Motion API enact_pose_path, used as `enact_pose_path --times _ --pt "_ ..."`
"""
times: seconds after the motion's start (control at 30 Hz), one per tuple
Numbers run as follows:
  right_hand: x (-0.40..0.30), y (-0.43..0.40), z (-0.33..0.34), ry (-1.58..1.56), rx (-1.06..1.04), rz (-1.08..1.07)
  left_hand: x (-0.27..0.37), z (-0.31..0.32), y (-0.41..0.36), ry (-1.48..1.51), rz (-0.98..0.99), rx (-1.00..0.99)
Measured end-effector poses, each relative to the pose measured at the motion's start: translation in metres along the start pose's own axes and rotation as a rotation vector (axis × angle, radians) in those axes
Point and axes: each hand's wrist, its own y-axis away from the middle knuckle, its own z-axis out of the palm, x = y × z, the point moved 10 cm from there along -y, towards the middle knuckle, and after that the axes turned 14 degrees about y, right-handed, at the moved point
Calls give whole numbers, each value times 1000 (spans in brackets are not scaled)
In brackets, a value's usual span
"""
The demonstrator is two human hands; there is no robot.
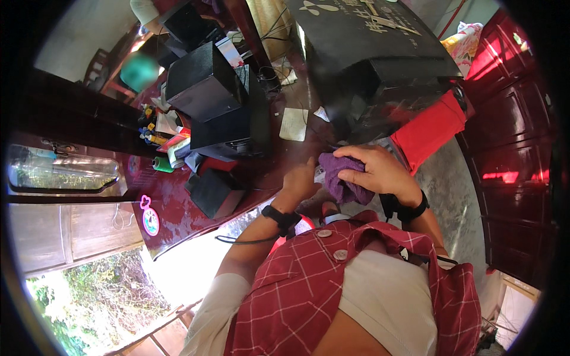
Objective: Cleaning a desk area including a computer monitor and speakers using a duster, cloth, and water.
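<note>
My right hand (384, 171) grips a crumpled purple cloth (340, 180), with thumb and fingers pressed into its right side. To the left of the cloth, my left hand (300, 180) is over the front edge of a dark red, glossy table (262, 173). Its thumb and a finger are apart and nothing shows between them. Both wrists wear black bands. A pale sheet of paper (294, 124) lies on the table beyond my left hand, with a small white scrap (321, 114) beside it.
Black speaker-like boxes (202, 84) are stacked at left; a smaller black box (216, 193) sits near the table edge. A green thread spool (163, 164) and pink-rimmed clock-like item (151, 220) lie farther left. A large black case (369, 40), red cloth (429, 129) and red cabinet (512, 147) occupy the right.
</note>
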Motion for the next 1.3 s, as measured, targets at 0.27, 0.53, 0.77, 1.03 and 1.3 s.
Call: enact_pose_path --times 0.27,0.53,0.77,1.03,1.3 --pt "19 2 14 151 9 59 -13 -179 106 1002 202 725" --pt "11 -72 54 158 298 116 -149 -201 204 1276 52 1333" --pt "68 -191 22 380 750 436 -168 -206 210 735 -22 1409" --pt "162 -289 78 334 303 694 -166 -206 216 704 -97 1318" --pt "173 -324 72 334 166 593 -159 -208 210 665 -81 1223"
